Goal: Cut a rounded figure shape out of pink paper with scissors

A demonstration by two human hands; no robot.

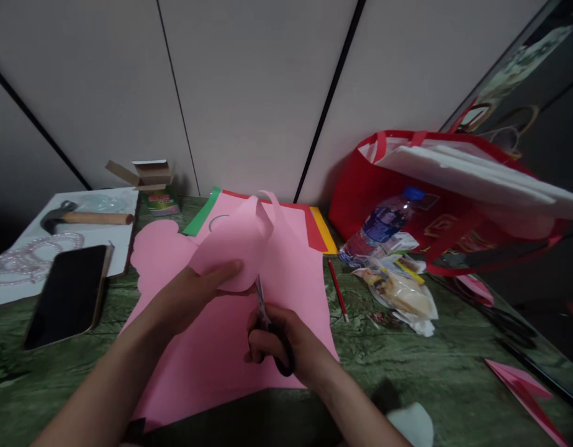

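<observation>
My left hand (pixel 207 288) is closed on a piece of pink paper (pixel 234 245), thumb on top, lifting it over the sheets below. A narrow pink strip curls up from the piece's far right side. In my right hand (pixel 279 341) are scissors (pixel 262 298) with dark handles, fingers through the loops. Their blades point away from me and meet the right edge of the held piece. Underneath lies a large pink sheet (pixel 212 360), and a scallop-edged pink shape (pixel 160 248) rests at its left. Green, red and yellow sheets (pixel 324 230) peek out at the back.
To the left are a hammer (pixel 95 217), a string of clear beads (pixel 30 257), a phone (pixel 67 295) and a small open box (pixel 160 192). On the right are a red pencil (pixel 338 288), a water bottle (pixel 383 223), plastic packets (pixel 402 292) and a red bag (pixel 356 186) against the wall.
</observation>
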